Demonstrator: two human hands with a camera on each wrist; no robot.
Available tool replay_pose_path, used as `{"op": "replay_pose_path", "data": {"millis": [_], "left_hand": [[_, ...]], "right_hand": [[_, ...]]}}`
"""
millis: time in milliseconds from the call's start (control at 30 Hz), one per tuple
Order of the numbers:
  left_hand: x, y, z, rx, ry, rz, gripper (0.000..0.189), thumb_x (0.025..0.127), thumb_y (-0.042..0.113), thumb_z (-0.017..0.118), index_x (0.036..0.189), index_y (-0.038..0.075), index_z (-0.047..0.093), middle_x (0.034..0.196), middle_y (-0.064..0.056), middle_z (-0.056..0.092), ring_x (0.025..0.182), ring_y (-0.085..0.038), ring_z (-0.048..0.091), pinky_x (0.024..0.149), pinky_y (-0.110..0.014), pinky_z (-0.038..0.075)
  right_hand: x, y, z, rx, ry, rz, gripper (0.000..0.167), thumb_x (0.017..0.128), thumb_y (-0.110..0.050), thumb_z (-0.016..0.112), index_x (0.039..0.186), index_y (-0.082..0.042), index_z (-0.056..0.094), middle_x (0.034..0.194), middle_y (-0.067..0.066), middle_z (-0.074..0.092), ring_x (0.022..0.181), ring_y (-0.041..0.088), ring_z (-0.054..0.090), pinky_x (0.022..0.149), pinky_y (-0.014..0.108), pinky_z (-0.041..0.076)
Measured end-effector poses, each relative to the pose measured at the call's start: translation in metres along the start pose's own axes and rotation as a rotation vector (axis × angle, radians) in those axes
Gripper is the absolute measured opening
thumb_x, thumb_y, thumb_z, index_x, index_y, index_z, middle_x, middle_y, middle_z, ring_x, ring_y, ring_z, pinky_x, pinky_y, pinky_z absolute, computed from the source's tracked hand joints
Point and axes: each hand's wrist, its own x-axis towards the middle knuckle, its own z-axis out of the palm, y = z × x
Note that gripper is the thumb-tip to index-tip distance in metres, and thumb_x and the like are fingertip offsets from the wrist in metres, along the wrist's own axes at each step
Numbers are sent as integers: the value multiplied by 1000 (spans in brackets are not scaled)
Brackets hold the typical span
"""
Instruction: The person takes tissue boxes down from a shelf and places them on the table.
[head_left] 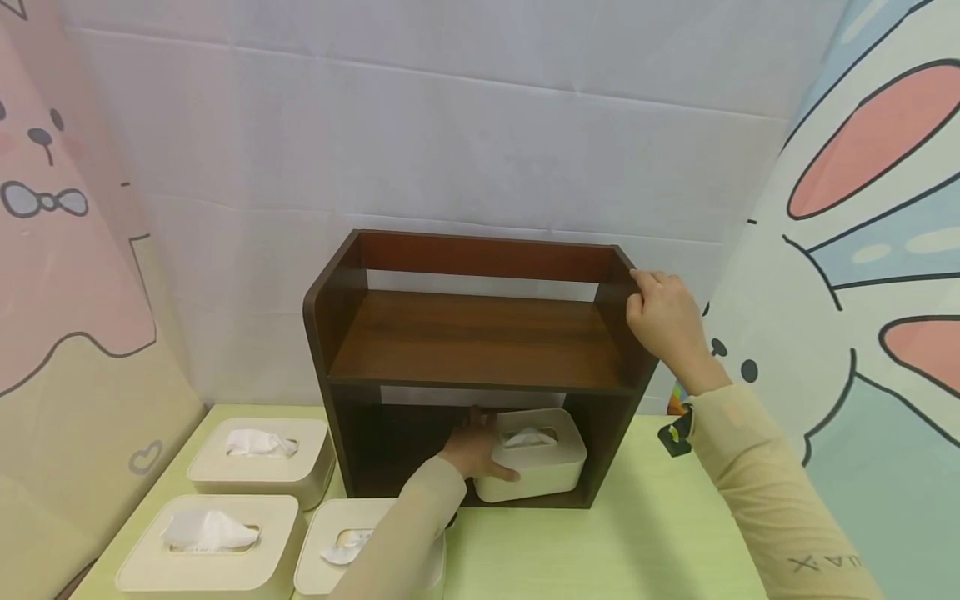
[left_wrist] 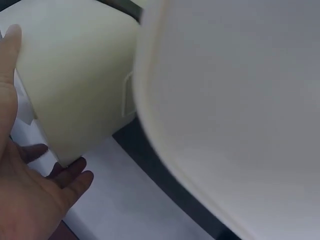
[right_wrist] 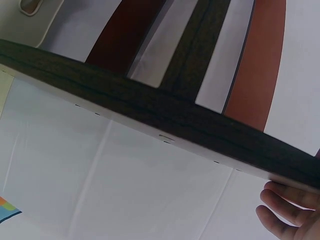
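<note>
A dark brown two-tier wooden shelf point(head_left: 480, 337) stands on the table. In its lower compartment, at the right, sits a cream tissue box point(head_left: 534, 482) with white tissue showing through the slot in its lid. My left hand point(head_left: 474, 450) reaches into that compartment and grips the box at its left end. The left wrist view has the thumb and fingers of this hand point(left_wrist: 30, 195) spread around the box's end point(left_wrist: 80, 85). Up at the top of the right side panel, my right hand point(head_left: 667, 321) holds the edge, its fingers point(right_wrist: 287, 205) against the outer face.
On the left of the table point(head_left: 652, 517) are three more cream tissue boxes: one at the back point(head_left: 255, 475), one at the front point(head_left: 206, 571) and one point(head_left: 322, 533) partly under my left forearm. Behind the shelf hangs a white cloth point(head_left: 480, 150).
</note>
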Motion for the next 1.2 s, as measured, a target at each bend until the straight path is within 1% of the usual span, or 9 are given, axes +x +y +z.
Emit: {"op": "replay_pose_path", "data": {"millis": [100,267,367,467,600,700,833,1000,1200], "left_hand": [[-2,3,-4,8,-10,-2,113,59,64,73,140,0,28,135,-26,28,122,-37,40,98,-42,40],[-3,5,-8,-11,-75,31,110,65,61,71,142,-1,23,144,-23,23,132,-38,28,104,-44,33],[-1,5,-6,-21,-113,45,109,67,60,70,144,1,19,148,-19,22,136,-36,22,107,-45,28],[1,5,-3,-16,-120,51,108,67,59,71,144,2,20,149,-17,23,137,-35,21,108,-46,27],[4,6,1,-2,-91,71,108,65,57,73,143,3,23,148,-17,25,136,-37,21,107,-47,27],[6,8,5,48,-62,83,108,63,60,73,143,5,25,146,-16,28,135,-36,23,107,-46,28],[7,11,9,97,-35,63,109,59,64,73,143,10,28,145,-13,30,134,-36,26,105,-47,30],[5,14,11,85,-23,36,108,57,63,74,142,12,31,144,-15,31,132,-38,27,101,-50,34],[4,12,12,120,18,64,105,58,66,72,140,13,35,139,-18,33,127,-40,32,95,-49,40]], "right_hand": [[0,0,0,3,1,-2,37,83,-4,40,113,10,57,109,29,58,96,46,53,82,54,44],[0,0,-1,5,2,-1,38,83,-4,38,113,10,57,109,29,58,96,46,53,82,54,44],[0,0,-1,6,7,-1,38,83,-4,38,113,10,57,109,29,59,96,46,53,82,54,44],[1,-1,0,5,11,-6,37,83,-4,39,112,10,58,108,29,59,95,46,53,82,54,44],[1,-2,2,2,9,-8,37,83,-4,39,112,10,58,108,29,59,95,46,54,81,54,44],[1,-3,2,0,5,-5,38,83,-4,39,113,9,58,108,28,59,95,46,53,81,54,44],[1,-3,1,-4,-2,1,38,83,-4,39,113,9,57,110,28,58,97,46,53,81,54,44],[1,-2,0,-2,-6,6,39,83,-5,38,114,10,57,110,28,58,98,46,53,81,54,44],[1,-1,1,-2,-8,8,38,83,-5,39,114,9,57,110,28,58,99,45,53,82,54,44]]}}
